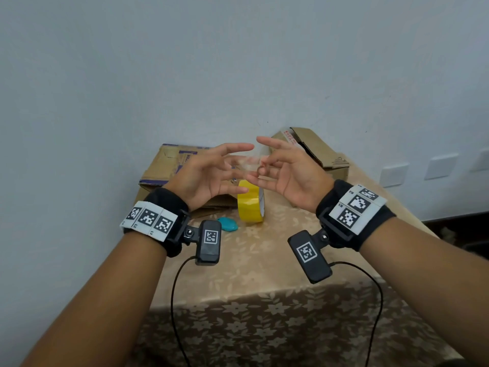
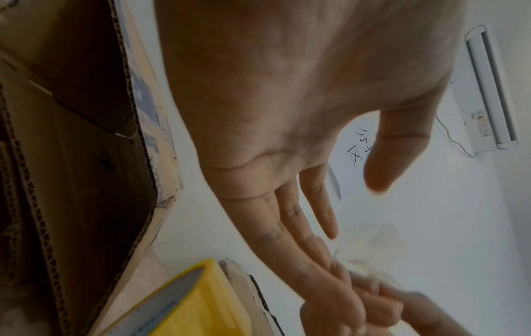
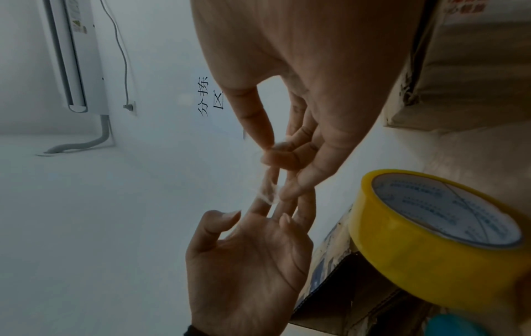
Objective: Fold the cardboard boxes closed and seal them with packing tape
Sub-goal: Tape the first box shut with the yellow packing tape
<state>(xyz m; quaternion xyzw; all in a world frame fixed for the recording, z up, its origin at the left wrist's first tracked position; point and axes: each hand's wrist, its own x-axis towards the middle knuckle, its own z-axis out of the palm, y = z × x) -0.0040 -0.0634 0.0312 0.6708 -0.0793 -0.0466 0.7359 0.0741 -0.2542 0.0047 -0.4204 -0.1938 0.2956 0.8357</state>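
Observation:
Both hands hover above the table. A crumpled scrap of clear tape (image 1: 247, 164) stretches between them. My right hand (image 1: 267, 165) pinches one end between thumb and curled forefinger, plain in the right wrist view (image 3: 276, 154). My left hand (image 1: 232, 165) is spread with straight fingers, and the scrap (image 3: 268, 188) sticks to its fingertips. A yellow tape roll (image 1: 250, 203) stands on edge below the hands. Behind it lie two cardboard boxes: one with purple print (image 1: 164, 168) at the left, one with a raised flap (image 1: 317, 149) at the right.
A small teal object (image 1: 228, 224) lies left of the roll on the floral tablecloth (image 1: 264, 260). The table stands against a white wall. Cables hang from both wrist cameras over the front edge.

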